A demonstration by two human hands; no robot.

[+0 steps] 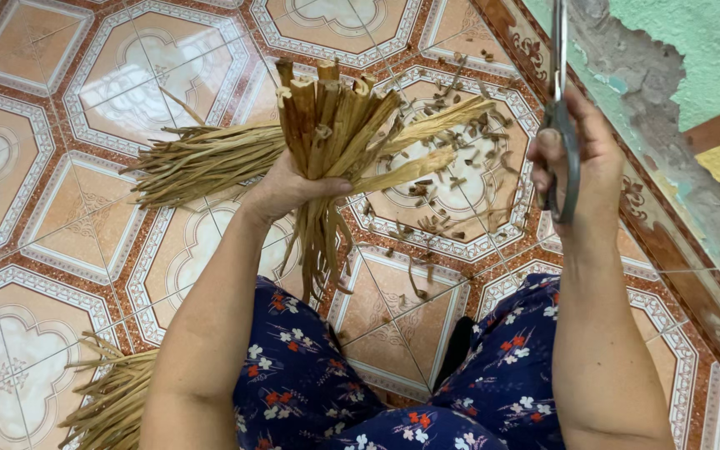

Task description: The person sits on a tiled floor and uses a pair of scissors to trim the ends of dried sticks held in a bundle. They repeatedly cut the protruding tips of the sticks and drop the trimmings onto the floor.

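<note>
Trimming stage. The left hand (289,190) grips a bundle of dried stalks (331,125) upright above the tiled floor (35,167), its fingers wrapped round it; the right hand (581,162) holds scissors (562,125) aside, blades raised. Cuttings (447,179) lie beyond. Next, judging by position, blades must meet the uneven ends.

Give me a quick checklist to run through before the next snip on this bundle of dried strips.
1. Left hand gripping the bundle of dried strips: ok, fingers wrap it.
2. Cut ends level at the top: not ok, a few strips splay right.
3. Scissors held in the right hand: ok.
4. Blades apart, ready to cut: cannot tell, the tips run out of frame.
5. Scissors clear of the left fingers: ok, well apart.
6. Offcuts on the tiled floor, off the lap: ok.
</note>
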